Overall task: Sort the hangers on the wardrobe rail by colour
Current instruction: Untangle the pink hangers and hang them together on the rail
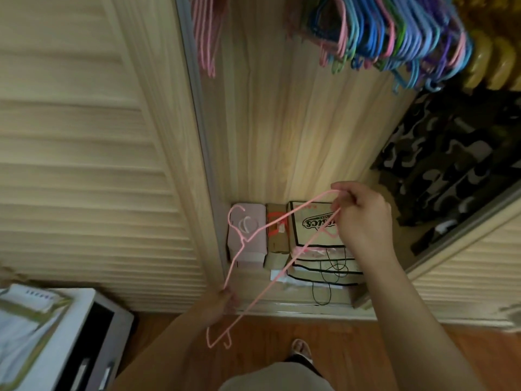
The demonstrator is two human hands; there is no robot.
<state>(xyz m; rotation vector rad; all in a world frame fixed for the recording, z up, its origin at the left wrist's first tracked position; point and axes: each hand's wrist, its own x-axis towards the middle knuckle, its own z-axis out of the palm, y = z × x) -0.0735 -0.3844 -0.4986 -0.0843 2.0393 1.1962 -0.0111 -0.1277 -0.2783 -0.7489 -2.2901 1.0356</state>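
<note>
Your left hand (222,301) and right hand (359,214) both grip a thin pink wire hanger (270,227), fingers (342,203) curled round its ends.

Logo on cream bag (315,221) upside down, letters "SICS" partly readable

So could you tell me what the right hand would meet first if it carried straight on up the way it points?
Probably the mixed hangers on the rail; the right hand, pinching the pink hanger, looks to have a free way up to them, though depth is unclear.
</note>
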